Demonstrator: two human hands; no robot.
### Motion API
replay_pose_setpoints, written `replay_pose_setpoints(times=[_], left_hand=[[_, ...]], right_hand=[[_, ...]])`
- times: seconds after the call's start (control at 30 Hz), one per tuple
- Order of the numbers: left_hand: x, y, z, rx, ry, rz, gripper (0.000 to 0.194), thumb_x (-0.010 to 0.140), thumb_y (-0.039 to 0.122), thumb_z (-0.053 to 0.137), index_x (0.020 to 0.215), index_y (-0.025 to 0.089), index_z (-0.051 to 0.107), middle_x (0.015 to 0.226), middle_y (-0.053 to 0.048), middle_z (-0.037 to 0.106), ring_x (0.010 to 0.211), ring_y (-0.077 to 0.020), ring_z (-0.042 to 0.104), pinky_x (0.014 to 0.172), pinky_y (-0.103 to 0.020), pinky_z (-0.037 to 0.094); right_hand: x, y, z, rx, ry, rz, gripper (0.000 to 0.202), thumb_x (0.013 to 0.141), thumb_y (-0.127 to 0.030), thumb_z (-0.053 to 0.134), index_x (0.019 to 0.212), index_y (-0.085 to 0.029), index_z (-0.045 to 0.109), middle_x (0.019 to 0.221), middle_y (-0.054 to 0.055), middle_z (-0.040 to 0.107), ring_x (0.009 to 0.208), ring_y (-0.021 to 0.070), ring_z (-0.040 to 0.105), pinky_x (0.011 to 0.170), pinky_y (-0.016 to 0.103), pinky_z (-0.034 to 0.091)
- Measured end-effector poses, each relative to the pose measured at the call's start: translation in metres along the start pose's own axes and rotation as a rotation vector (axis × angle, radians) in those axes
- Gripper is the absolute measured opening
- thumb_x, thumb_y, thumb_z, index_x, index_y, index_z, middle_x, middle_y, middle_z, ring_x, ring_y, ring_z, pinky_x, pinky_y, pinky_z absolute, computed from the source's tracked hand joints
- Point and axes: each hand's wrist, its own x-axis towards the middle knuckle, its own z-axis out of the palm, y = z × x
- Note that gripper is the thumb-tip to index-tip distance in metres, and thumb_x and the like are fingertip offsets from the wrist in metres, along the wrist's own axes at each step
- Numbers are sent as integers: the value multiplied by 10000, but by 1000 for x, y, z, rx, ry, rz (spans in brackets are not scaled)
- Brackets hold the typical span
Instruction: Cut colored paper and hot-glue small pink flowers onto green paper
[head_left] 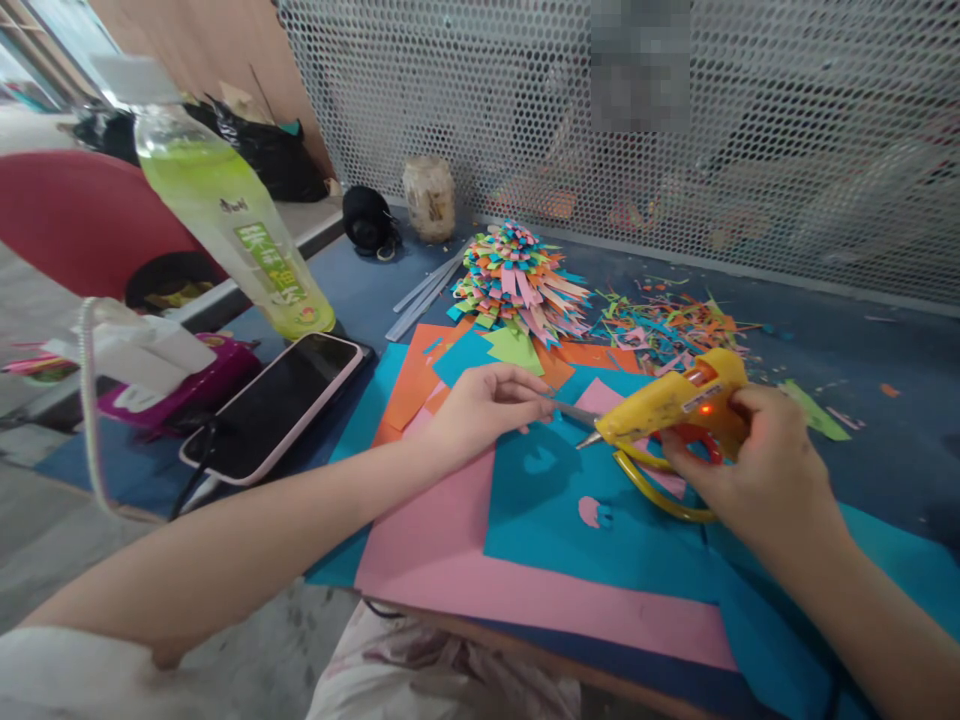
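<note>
My right hand (772,480) grips a yellow hot glue gun (667,400), its nozzle pointing left and a small red light lit on its side. Beneath the gun lie scissors with yellow and red handles (664,500). Their blades reach toward my left hand (499,405). The fingers of that hand are pinched together right by the blade tip; what they hold, if anything, is hidden. Under both hands is a sheet of blue paper (540,510) on a larger pink sheet (442,560). A small pink paper cutout (589,512) with a blue bit beside it lies on the blue sheet.
Behind stands a cone of layered colourful paper strips (517,285), with paper scraps (675,325) beside it and glue sticks (427,290). Leftward are a phone (281,405), a drink bottle (232,220) and a purple power strip (187,385). A perforated metal panel (480,110) rises behind.
</note>
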Motion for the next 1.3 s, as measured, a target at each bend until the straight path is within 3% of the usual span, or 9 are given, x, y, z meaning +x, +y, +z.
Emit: replay_pose_setpoints(times=[0.13, 0.23, 0.33, 0.43, 0.5, 0.6, 0.73, 1.0, 1.3], left_hand=[[0, 0, 0, -5, 0, 11, 220, 659, 197, 798, 816, 104, 676, 690, -43, 726, 635, -120, 671, 529, -194, 484], [-1, 0, 0, -6, -1, 12, 242, 652, 202, 808, 830, 102, 678, 699, -46, 729, 652, -122, 676, 535, -192, 485], [-2, 1, 1, -15, 4, 8, 248, 647, 196, 812, 828, 102, 672, 696, -43, 730, 640, -116, 672, 531, -190, 481], [-2, 2, 1, -7, 4, 3, 232, 653, 185, 808, 821, 103, 670, 690, -40, 726, 630, -113, 667, 533, -193, 478], [-2, 2, 1, 5, -1, 5, 213, 667, 180, 799, 817, 105, 666, 692, -41, 726, 639, -116, 670, 538, -195, 475], [-2, 1, 1, 21, -19, 10, 180, 695, 163, 774, 825, 109, 662, 698, -42, 729, 652, -118, 677, 548, -194, 475], [-2, -1, 1, 32, -29, 17, 164, 708, 154, 760, 832, 112, 662, 702, -40, 732, 654, -120, 682, 556, -196, 474], [-3, 1, 3, 36, -26, 13, 159, 705, 155, 770, 815, 112, 662, 667, -25, 722, 621, -107, 667, 558, -193, 473], [-1, 0, 2, 45, -39, 17, 140, 718, 128, 752, 822, 109, 659, 661, -13, 709, 610, -90, 651, 552, -177, 471]], right_hand=[[16, 16, -7, -193, -164, 349, 522, 665, -477, 617, 1066, -181, 461, 1041, 187, 626, 910, 379, 658, 682, 436, 508], [31, 36, -7, -405, -306, 596, 559, 774, -420, 573, 1194, -76, 441, 1120, 289, 613, 1035, 422, 627, 759, 455, 492], [35, 56, -2, -501, -353, 700, 635, 784, -345, 574, 1216, 98, 429, 1133, 445, 538, 1078, 523, 576, 774, 541, 463], [31, 63, -2, -550, -374, 734, 664, 799, -395, 569, 1207, 119, 465, 1134, 466, 518, 1093, 588, 532, 769, 633, 442], [28, 58, -6, -575, -318, 611, 637, 835, -463, 524, 1211, 51, 494, 1167, 422, 521, 1125, 574, 516, 787, 667, 434], [24, 38, -14, -336, -256, 19, 481, 857, -501, 519, 1106, -94, 572, 1087, 280, 615, 1078, 437, 587, 851, 575, 475], [12, 2, -14, 254, -569, -677, 360, 862, -465, 616, 1132, -230, 586, 1159, 117, 669, 1108, 273, 608, 930, 406, 489], [-7, -18, -4, 300, -632, -802, 248, 921, -353, 597, 1152, -274, 640, 1130, 20, 739, 1169, 236, 608, 1114, 515, 238], [-6, -14, -5, 384, -548, -846, 256, 944, -167, 514, 1166, -198, 637, 1082, 38, 745, 1038, 177, 656, 943, 323, 508]])
